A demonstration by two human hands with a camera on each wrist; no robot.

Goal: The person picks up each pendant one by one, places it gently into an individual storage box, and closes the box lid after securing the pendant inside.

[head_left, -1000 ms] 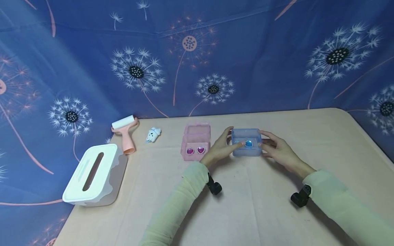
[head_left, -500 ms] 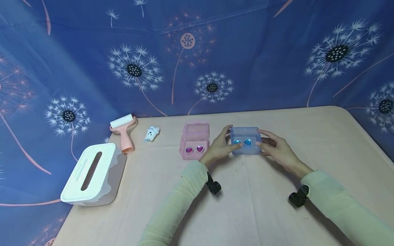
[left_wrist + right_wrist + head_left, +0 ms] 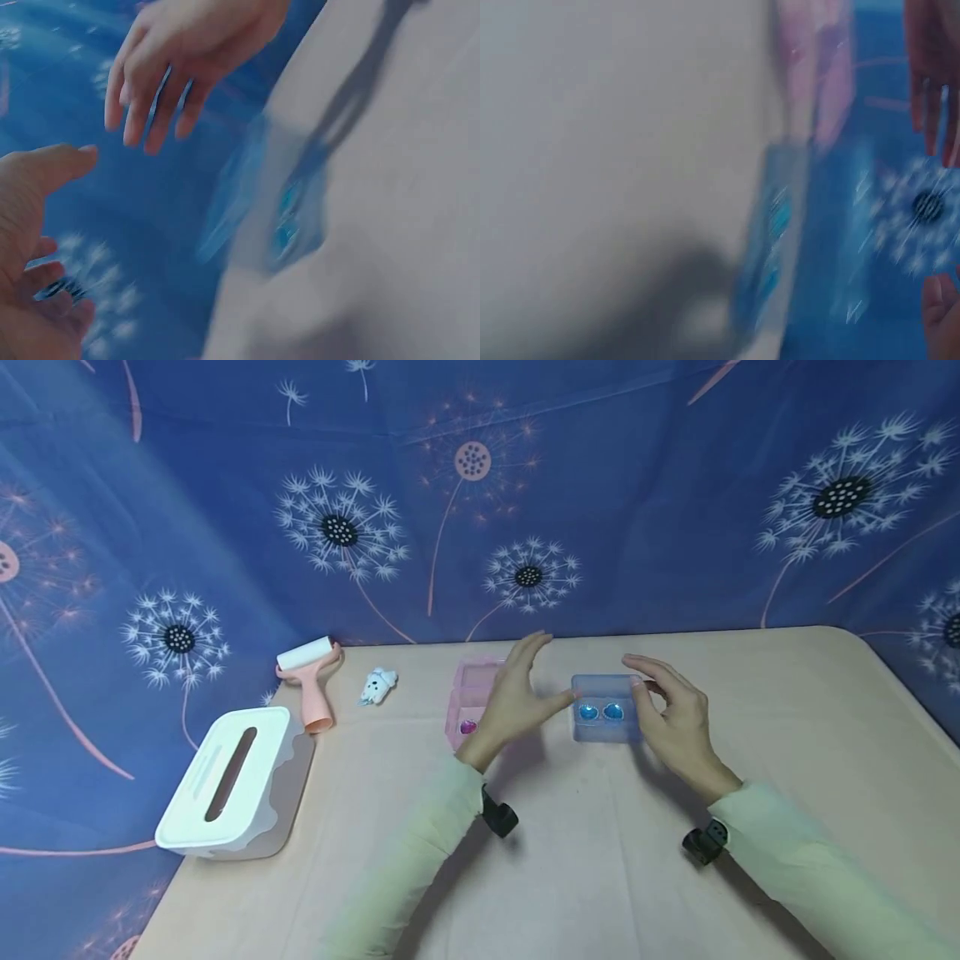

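A translucent blue box (image 3: 606, 734) stands with its lid raised on the cream tabletop. Two blue gems (image 3: 613, 712) with pale rims sit side by side inside it. My left hand (image 3: 516, 700) is at the box's left side, thumb and fingers spread and holding nothing. On the other side, my right hand (image 3: 681, 727) also has its fingers apart from the thumb. Both wrist views show the hands lifted away from the blue box (image 3: 300, 232). Left of it, an open pink box (image 3: 457, 706) holds a magenta gem (image 3: 468, 727); my left hand covers part of that box.
A white tissue box (image 3: 232, 785) with a slotted lid stands at the table's left edge. Behind it lies a lint roller (image 3: 311, 689) with a pink handle. Near that is a small light-blue animal figure (image 3: 377, 686). A blue dandelion-print cloth (image 3: 637, 510) hangs behind the table.
Both hands have let go of the blue box and spread open. The left hand has moved left and up, now overlapping the pink box; the blue box stays in place.
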